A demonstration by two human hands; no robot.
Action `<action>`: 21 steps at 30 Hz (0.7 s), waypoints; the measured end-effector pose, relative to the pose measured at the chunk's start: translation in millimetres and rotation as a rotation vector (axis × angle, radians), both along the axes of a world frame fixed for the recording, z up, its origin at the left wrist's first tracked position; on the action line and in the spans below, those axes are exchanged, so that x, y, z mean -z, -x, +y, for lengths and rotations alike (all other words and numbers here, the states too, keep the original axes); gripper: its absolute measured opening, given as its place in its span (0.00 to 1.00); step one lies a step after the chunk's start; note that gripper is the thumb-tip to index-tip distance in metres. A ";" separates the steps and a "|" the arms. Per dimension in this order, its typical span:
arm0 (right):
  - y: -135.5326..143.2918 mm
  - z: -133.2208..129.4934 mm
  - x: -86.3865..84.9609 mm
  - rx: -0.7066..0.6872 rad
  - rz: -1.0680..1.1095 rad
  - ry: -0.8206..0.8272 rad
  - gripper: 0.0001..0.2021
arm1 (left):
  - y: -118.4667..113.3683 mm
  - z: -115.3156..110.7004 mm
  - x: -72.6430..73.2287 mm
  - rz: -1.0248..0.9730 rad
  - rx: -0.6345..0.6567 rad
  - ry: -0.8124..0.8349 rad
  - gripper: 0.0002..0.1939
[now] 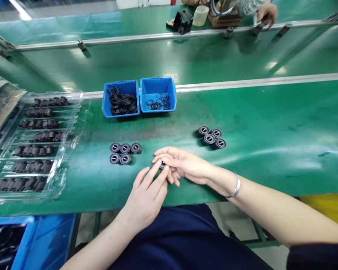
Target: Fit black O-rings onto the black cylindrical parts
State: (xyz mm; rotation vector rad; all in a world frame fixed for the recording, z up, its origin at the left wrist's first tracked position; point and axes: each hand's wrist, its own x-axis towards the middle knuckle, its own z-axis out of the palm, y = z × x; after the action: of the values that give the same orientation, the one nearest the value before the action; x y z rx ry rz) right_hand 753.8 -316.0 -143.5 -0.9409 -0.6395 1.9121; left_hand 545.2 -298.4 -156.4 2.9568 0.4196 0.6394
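Observation:
Near the front of the green table, my left hand [150, 195] and my right hand [187, 165] meet around one small black round part [162, 163], mostly hidden by fingers. My right thumb presses on it from above with the fingers curled beneath. My left fingertips pinch its near side. To the left of the hands stands a group of black slotted round parts [125, 148], tops up with a pale slot showing. A second group of similar parts [208, 139] stands beyond my right hand.
Behind the hands, a blue bin [104, 102] holds many black rubber rings; the adjoining blue bin [157, 85] holds fewer. A clear plastic tray [62, 165] with rows of black parts lies left. Below it is a blue crate [30, 232]. Across the rail, another person's hand [267, 14] shows.

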 end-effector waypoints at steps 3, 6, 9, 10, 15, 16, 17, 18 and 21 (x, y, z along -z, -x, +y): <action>1.5 0.1 0.3 -0.004 -0.041 -0.001 0.11 | -2.7 -1.7 -2.6 0.018 0.012 -0.034 0.13; 2.8 -1.5 -2.9 0.011 -0.028 0.022 0.13 | -2.4 -1.8 -6.8 0.031 -0.010 -0.059 0.13; 4.2 -4.6 -5.9 0.077 -0.009 0.010 0.15 | 4.8 0.6 -8.2 0.042 -0.063 -0.071 0.12; 5.0 -5.6 -6.4 0.099 -0.018 0.000 0.15 | 8.5 2.1 -8.2 0.045 -0.087 -0.074 0.11; 9.4 -8.2 -3.4 0.138 -0.111 -0.051 0.14 | 26.4 14.2 -8.1 0.032 -0.185 -0.094 0.10; 10.2 -8.5 -2.1 0.136 -0.127 -0.064 0.15 | 28.4 16.6 -8.2 0.031 -0.192 -0.100 0.09; 10.8 -8.8 -0.7 0.135 -0.141 -0.078 0.15 | 29.7 18.8 -8.2 0.031 -0.197 -0.106 0.09; 11.4 -9.3 0.6 0.135 -0.154 -0.092 0.15 | 30.6 20.5 -8.1 0.032 -0.201 -0.109 0.09; 12.2 -12.2 4.3 0.134 -0.193 -0.115 0.16 | 31.5 22.4 -7.6 0.032 -0.208 -0.105 0.09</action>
State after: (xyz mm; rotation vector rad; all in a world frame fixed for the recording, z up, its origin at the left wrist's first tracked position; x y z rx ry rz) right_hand 741.6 -328.2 -147.7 -1.0753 -0.7703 1.6618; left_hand 513.7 -276.0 -148.8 3.0515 0.7253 0.6532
